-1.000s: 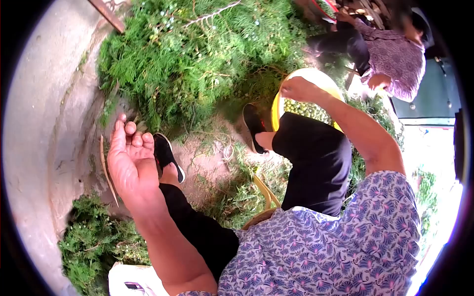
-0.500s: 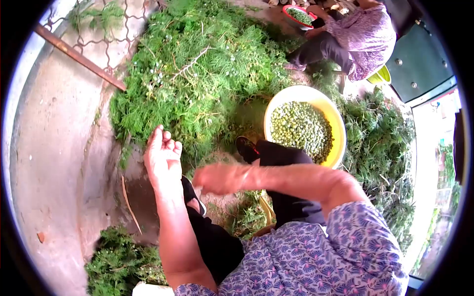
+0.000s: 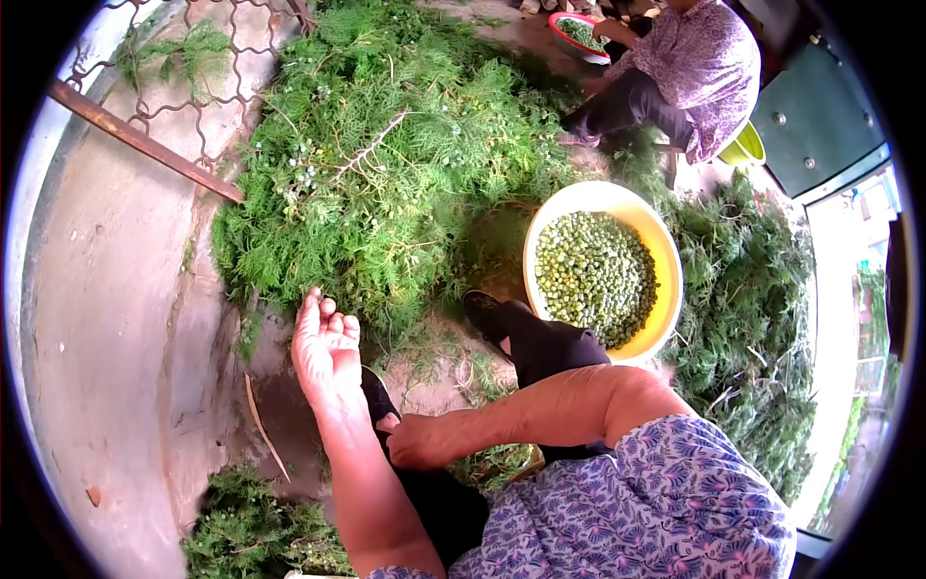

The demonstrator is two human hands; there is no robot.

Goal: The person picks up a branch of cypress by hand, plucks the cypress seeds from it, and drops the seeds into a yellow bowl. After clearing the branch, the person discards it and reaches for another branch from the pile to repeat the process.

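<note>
Far left there's the concrete wall [image 3: 106, 318] with a small heap of greens [image 3: 251, 526] at its foot. Next over, our left hand [image 3: 326, 349] is raised from the bent forearm, palm showing and fingers loosely open with the tips a bit curled. It sits right at the near edge of the big pile of green branches [image 3: 405, 164]; can't tell if anything small lies in the palm. Our right hand [image 3: 422, 442] reaches across the lap, low, knuckles up and fingers tucked under, right beside some loose sprigs [image 3: 497, 461]. Whether it's gripping them we can't tell. Further right is the yellow basin [image 3: 666, 261] full of green berries [image 3: 593, 270], and beyond it another person [image 3: 694, 68] sits.
</note>
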